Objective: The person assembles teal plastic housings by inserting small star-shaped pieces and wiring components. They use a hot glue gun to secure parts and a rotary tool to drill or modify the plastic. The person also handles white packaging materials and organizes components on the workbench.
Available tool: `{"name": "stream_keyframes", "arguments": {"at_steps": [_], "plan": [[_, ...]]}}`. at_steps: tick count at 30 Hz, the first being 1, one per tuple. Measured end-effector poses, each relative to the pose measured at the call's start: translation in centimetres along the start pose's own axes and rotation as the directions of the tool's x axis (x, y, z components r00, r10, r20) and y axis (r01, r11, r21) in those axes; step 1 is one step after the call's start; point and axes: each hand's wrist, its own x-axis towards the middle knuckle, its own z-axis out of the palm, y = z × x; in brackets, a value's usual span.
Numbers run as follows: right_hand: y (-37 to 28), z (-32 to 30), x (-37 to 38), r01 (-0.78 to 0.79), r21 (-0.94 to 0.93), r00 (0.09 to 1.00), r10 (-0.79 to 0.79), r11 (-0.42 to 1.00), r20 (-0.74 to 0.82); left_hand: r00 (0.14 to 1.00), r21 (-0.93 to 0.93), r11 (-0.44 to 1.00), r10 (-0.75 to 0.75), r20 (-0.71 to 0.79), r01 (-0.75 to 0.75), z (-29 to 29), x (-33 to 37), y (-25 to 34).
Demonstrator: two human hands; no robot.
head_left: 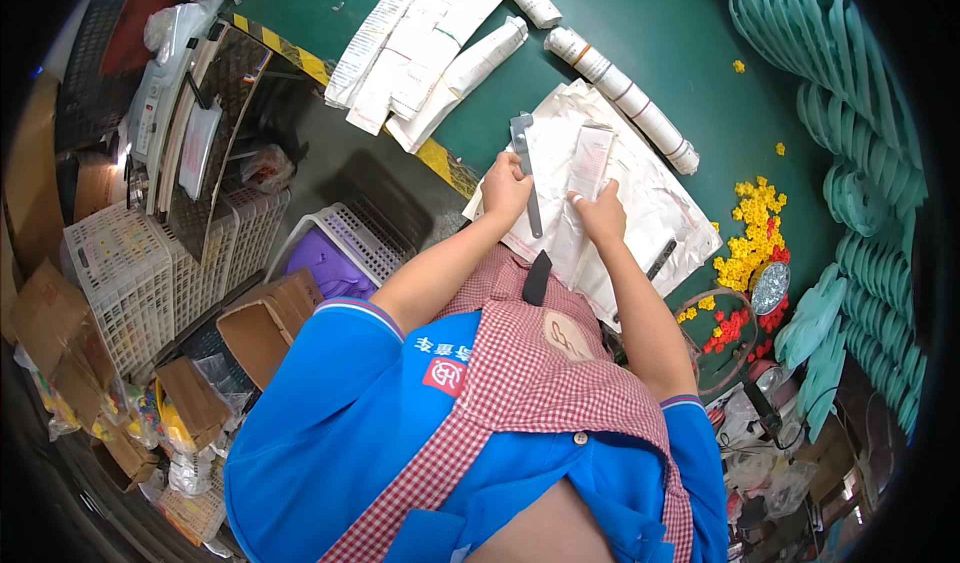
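- Grey and flat, a narrow strip [533, 203] is grasped in the left hand [507, 190], its fingers closed about the upper half.
- White paper, folded long and narrow into a packet [591, 153], is met on its right side by the right hand [600, 215]; the thumb is laid across it, but whether it is pinched or only pressed down cannot be told.
- Both strip and packet are placed over a stack of crumpled white sheets [655, 208] at the near edge of a green table [660, 23].
- The strip is set just left of the packet, between the two hands. Its long axis is pointed away from the body, with the far end leaned slightly left; the packet's far end is leaned right, so the gap between them is widened away from the body and narrowed towards it.
- The packet's left edge is faced by the strip, while its right side is nearer the right hand.
- Beyond the stack's right far edge, a long paper roll [620, 95] is laid slantwise.
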Motion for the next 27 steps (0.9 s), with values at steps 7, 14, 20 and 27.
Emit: {"name": "stream_keyframes", "arguments": {"at_steps": [7,14,20,27], "plan": [[5.1,-6.4,-4.6,-0.054,-0.022,0.94,0.043,0.998,-0.338,0.772,0.567,0.676,0.627,-0.108,-0.47,-8.8,4.0,2.0],[11.1,-5.4,-4.6,0.033,0.028,0.972,-0.025,0.999,-0.233,0.852,0.876,0.453,0.513,-0.107,-0.163,-9.3,10.4,2.6],[2.2,-8.7,-6.3,0.502,0.209,0.763,-0.316,0.839,-0.565,0.971,0.133,0.962,0.231,0.067,-0.238,-12.7,7.6,6.8],[-9.6,-7.0,-7.0,0.907,-0.077,0.299,-0.763,0.413,-0.572,0.715,-0.742,0.488,0.292,0.635,0.46,-13.7,-2.8,14.7]]}}
